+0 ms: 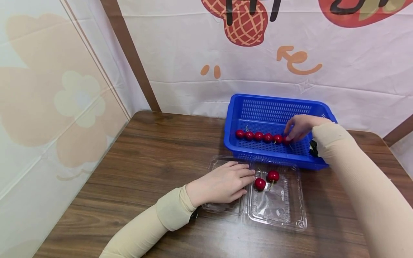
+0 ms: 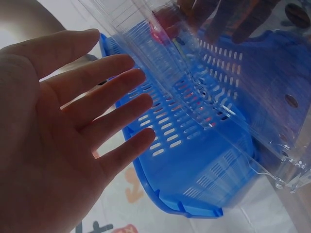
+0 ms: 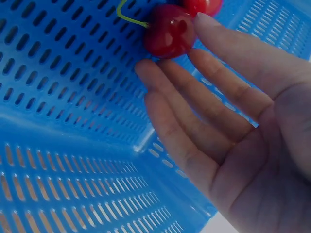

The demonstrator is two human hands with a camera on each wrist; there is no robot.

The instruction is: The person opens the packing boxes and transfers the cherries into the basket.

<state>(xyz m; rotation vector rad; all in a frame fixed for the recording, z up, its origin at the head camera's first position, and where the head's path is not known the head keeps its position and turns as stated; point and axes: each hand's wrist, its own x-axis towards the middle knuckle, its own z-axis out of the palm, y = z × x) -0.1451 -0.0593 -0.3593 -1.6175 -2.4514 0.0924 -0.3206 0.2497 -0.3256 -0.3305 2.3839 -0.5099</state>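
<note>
My right hand (image 1: 301, 127) reaches into the blue basket (image 1: 230, 118), thumb and fingertips around the end cherry (image 3: 167, 31) of a row. This cherry is dark red with a green stem, and a second cherry (image 3: 204, 6) sits right beside it. To the left, the row of red cherries (image 1: 258, 136) runs along the basket floor. My left hand (image 1: 226, 182) lies with fingers extended over the left half of a clear plastic clamshell box (image 1: 274, 211). Two cherries (image 1: 260, 184) with stems lie in the right half, near the left fingertips.
A brown wood-grain table (image 1: 138, 157) bears the basket and the box. Behind it hangs a white printed cloth (image 1: 180, 46), close to the basket's back wall. The opened box sits directly in front of the basket.
</note>
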